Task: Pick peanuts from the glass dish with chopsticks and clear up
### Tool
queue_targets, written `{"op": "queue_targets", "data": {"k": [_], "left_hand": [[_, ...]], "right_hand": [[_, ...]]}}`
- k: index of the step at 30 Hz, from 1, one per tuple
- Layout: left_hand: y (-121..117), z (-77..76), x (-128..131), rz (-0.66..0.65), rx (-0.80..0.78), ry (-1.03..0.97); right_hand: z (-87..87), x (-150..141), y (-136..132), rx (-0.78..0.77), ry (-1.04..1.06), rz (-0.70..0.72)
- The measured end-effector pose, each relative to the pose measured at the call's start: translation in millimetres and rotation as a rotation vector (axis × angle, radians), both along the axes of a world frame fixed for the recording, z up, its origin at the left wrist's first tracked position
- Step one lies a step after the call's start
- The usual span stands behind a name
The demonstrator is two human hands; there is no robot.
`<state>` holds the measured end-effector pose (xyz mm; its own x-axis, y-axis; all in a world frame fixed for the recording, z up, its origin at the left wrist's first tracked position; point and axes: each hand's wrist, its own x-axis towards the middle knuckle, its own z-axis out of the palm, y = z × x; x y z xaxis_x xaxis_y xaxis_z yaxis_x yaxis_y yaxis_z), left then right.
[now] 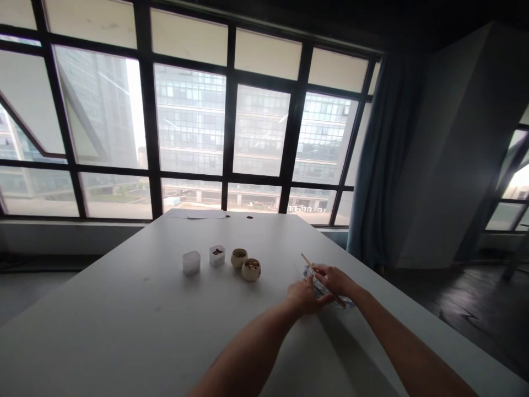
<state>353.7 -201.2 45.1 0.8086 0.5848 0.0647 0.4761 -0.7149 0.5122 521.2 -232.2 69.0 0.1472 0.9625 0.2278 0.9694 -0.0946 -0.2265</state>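
At the right side of the white table, my right hand (334, 279) is closed around a thin, light wooden stick (306, 259), whose tip points away to the upper left. Under both hands lies a crinkled, see-through plastic-looking bag with dark blue marks (347, 304); the hands hide much of it. My left hand (303, 296) rests on the near left part of this bag, with its thumb stretched out to the right, apart from the fingers. Whether it also pinches the bag cannot be made out.
Left of my hands stand two small round beige pots (251, 270) (238, 258), the nearer with brown pieces inside. Further left are a white tub (217, 256) with dark pieces and another white tub (191, 263). Paper sheets (198, 214) lie at the table's far edge.
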Motion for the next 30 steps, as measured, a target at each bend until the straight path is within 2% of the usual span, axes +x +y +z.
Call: {"op": "queue_targets", "data": {"k": [2, 4, 7, 9, 11, 13, 15, 18, 20, 23, 30], "left_hand": [[1.7, 4.1, -5.3, -0.034, 0.000, 0.012], [7.1, 10.9, -25.8, -0.084, 0.037, 0.004], [28.6, 25.1, -84.5, -0.135, 0.238, -0.088], [52.9, 35.6, -136.2, -0.104, 0.413, -0.125], [81.9, 44.5, -190.3, 0.027, 0.515, -0.122], [110.8, 49.5, -241.3, 0.203, 0.569, -0.088], [134.8, 49.2, -285.2, 0.372, 0.584, -0.012], [158.1, 39.9, -333.3, 0.483, 0.529, 0.107], [166.4, 31.3, -351.9, 0.511, 0.482, 0.144], [172.5, 21.4, -361.3, 0.531, 0.409, 0.138], [178.1, 14.9, -344.7, 0.509, 0.356, 0.066]], "right_hand": [[5.5, 4.5, 1.3, -0.013, -0.024, -0.003], [11.3, 5.2, 3.2, 0.007, -0.049, -0.005], [17.3, -13.4, 12.0, 0.060, -0.057, 0.029], [18.2, -44.6, 23.1, 0.066, -0.038, 0.114], [17.5, -87.8, 38.3, 0.052, -0.014, 0.279], [16.4, -132.5, 56.8, -0.011, -0.066, 0.378], [15.9, -167.4, 76.7, -0.086, -0.146, 0.396], [17.3, -188.3, 104.0, -0.141, -0.189, 0.376], [19.8, -183.5, 118.7, -0.174, -0.204, 0.362], [24.3, -160.9, 136.6, -0.210, -0.216, 0.309], [25.6, -82.6, 168.7, -0.218, -0.131, 0.087]]}}
